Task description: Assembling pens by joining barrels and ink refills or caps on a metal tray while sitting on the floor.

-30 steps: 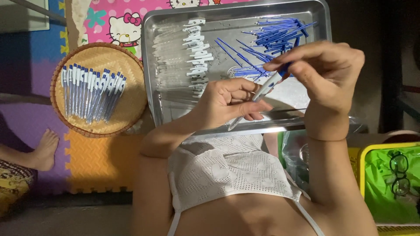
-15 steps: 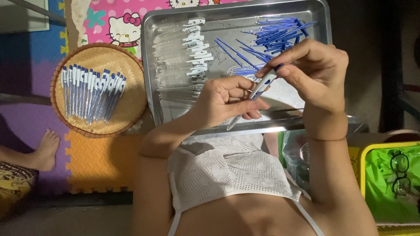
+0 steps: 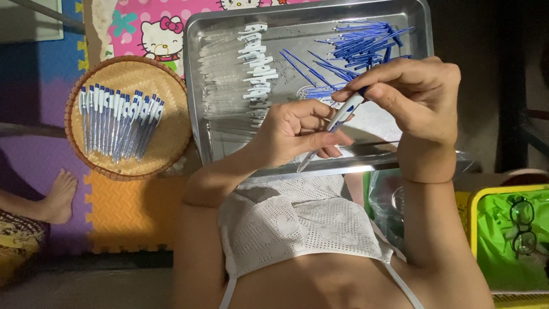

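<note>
1. Left hand (image 3: 300,129): curling around the lower barrel of a white ballpoint pen (image 3: 334,123), thumb lying along its side, the clear tip pointing down toward the near rim of the tray. The grip has not changed over the last second.

2. Right hand (image 3: 414,94): pinching the pen's upper end between thumb and forefinger, at the blue top. A second ago this hand was sitting higher and further right, with more blue part showing above the barrel; now it is lying closer to the left hand and the blue piece is looking mostly sunk in. By my judgement, the insert is nearing its seat, so this pen is close to finished.

3. Pen: being held in the air between both hands, tilted, above the front of the metal tray (image 3: 197,86), not touching it.

4. Metal tray: carrying three lots of parts, namely clear barrels (image 3: 220,74) at the left, white clips (image 3: 257,63) in a column beside them, and loose blue refills (image 3: 360,43) heaped at the far right.

5. Woven basket (image 3: 171,143): lying left of the tray on a foam mat (image 3: 131,206), holding a row of assembled white-and-blue pens (image 3: 120,120), its contents looking the same as before.

6. Yellow-rimmed bin (image 3: 477,212): standing at the lower right, with spectacles (image 3: 521,226) resting on its green lining.

7. Another person's bare foot (image 3: 57,197): resting on the mat at the far left, well apart from the work.
</note>
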